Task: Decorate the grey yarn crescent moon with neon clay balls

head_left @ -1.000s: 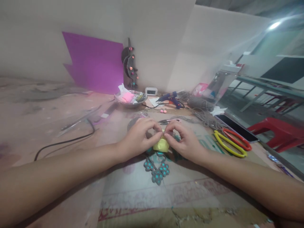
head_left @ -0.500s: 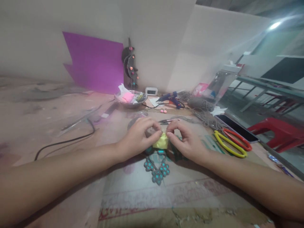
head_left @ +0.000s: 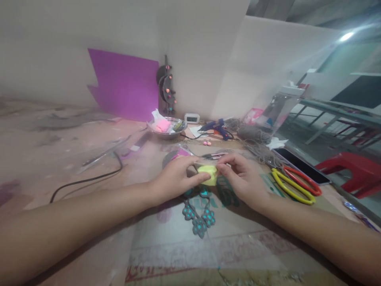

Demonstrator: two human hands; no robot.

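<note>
A small clear plastic packet of bright yellow, clay-like stuff (head_left: 212, 171) is held up between my two hands. My left hand (head_left: 178, 174) grips its left side, the thumb pressed across the front. At its right upper edge my right hand (head_left: 242, 176) pinches the plastic between thumb and fingertips. Just below, a grey braided cord piece with flower shapes and turquoise dots (head_left: 199, 226) lies on the work sheet; its upper part is hidden behind my hands and the packet. Behind my left hand a round grey piece and a pink-purple packet (head_left: 182, 152) partly show.
A metal bowl (head_left: 168, 135) with pink packets stands at the back, near a blue glue gun (head_left: 216, 127) and a small white clock (head_left: 192, 118). To the right lie large scissors (head_left: 293, 188), a phone (head_left: 300, 165) and grey yarn (head_left: 254, 134). Small pointed scissors (head_left: 212, 155) lie behind the packet.
My left thumb has moved onto the front of the yellow packet, which shows more clear plastic at its top. The whole view has shifted slightly, scene lower and to the right.
</note>
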